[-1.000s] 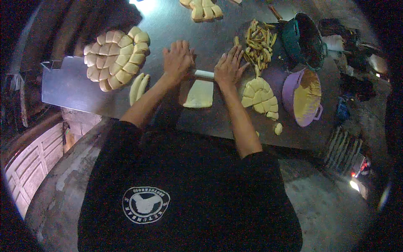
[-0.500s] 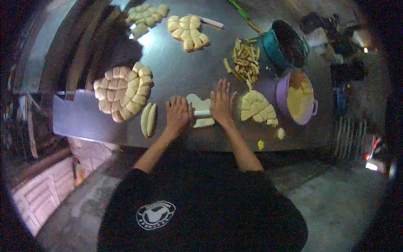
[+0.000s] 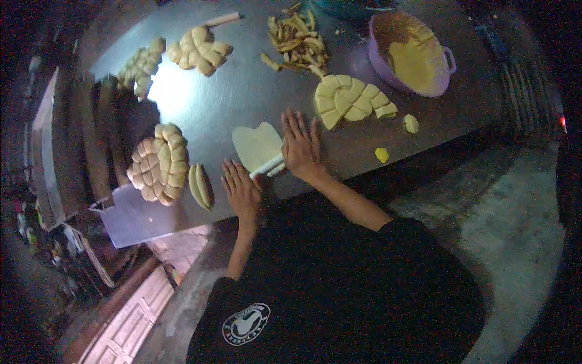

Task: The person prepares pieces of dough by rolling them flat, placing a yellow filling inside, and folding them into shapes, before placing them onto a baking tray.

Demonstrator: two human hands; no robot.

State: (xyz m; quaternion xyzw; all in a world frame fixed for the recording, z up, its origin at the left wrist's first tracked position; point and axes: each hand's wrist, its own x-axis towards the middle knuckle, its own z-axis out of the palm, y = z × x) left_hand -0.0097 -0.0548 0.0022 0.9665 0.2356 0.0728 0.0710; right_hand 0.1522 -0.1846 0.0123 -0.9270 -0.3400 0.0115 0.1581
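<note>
A thin white rolling pin (image 3: 267, 165) lies between my hands at the table's near edge. My left hand (image 3: 242, 192) rests over its left end, palm down with fingers stretched out. Over the other end lies my right hand (image 3: 302, 150), flat, fingers extended forward. Just beyond the pin spreads a flattened sheet of pale dough (image 3: 256, 141); a strip of dough shows on the near side. Two long dough rolls (image 3: 199, 187) sit left of my left hand. Cut dough pieces (image 3: 348, 100) are grouped beyond my right hand. My palms hide the pin's ends.
More dough pieces cluster at left (image 3: 159, 164), with further clusters at the far left (image 3: 199, 50). A pile of brown-yellow strips (image 3: 297, 42) lies near a purple basin (image 3: 379, 60) with yellowish contents. A small dough lump (image 3: 411, 124) and a yellow lump (image 3: 381, 155) sit at right.
The view has turned and shifted, so the table now slants. The dough sheet beyond the pin looks larger, and the pin lies nearer the table's front edge. Both palms stay on the pin.
</note>
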